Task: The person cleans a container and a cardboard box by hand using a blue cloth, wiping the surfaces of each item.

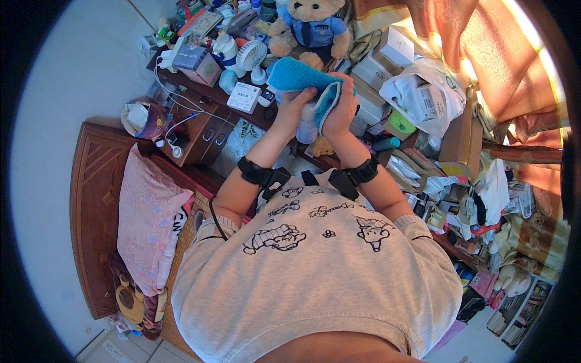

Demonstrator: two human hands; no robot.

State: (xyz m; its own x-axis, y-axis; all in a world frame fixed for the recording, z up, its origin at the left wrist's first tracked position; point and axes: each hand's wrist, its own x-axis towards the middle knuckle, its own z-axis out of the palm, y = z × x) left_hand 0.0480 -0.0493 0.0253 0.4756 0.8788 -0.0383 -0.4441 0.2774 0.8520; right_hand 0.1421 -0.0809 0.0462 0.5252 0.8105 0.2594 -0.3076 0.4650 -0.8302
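Note:
My left hand [292, 111] is closed around a pale, translucent cylindrical container [307, 125], whose upper part is hidden by a cloth. In my right hand [340, 109] is a folded turquoise cloth [302, 75] with a light edge, draped over the container's top and reaching above my left thumb. Both hands are close together in front of the cluttered desk. Just beyond them sits a teddy bear [317, 29] in a blue shirt and dark tie. A white handheld fan [252, 55] and a white box [244, 97] stand left of the cloth.
Bottles, a tissue box [197, 66] and small items crowd the desk's left part. White boxes [374, 68], a white plastic bag [426, 97] and an open cardboard box [460, 136] are piled at right by the curtain. A bed with a pink pillow [147, 218] lies at left.

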